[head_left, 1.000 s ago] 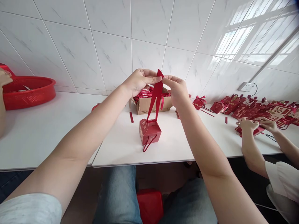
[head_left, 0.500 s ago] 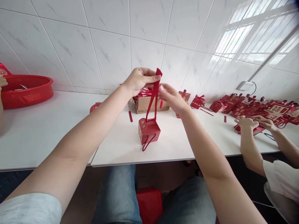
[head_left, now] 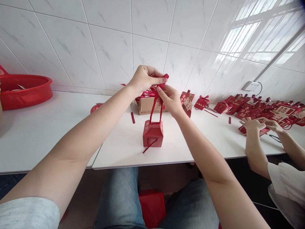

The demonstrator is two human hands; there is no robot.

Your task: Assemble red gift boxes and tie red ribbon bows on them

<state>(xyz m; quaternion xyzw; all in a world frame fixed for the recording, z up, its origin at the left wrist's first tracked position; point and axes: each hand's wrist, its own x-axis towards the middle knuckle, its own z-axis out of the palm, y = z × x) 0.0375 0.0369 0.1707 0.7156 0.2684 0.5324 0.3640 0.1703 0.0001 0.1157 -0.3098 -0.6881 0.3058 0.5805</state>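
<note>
A small red gift box (head_left: 153, 136) stands upright on the white table, a dark red cord hanging from its front. Two strands of a red ribbon (head_left: 153, 109) rise from the top of the box. My left hand (head_left: 149, 79) pinches the ribbon's upper end between thumb and fingers. Just below and to the right, my right hand (head_left: 170, 98) has its thumb and fingers closed on the same ribbon.
Behind the box is a cardboard box (head_left: 149, 106) of red ribbons. Red gift boxes (head_left: 252, 109) crowd the right, near another person's hands (head_left: 254, 124). A red basket (head_left: 30, 95) stands left. Red strips lie around, and a power strip (head_left: 252, 86) is by the wall.
My right hand has moved in from beside the ribbon and closed on it below my left hand. The gift box has turned slightly, and its top flaps stand closer together.
</note>
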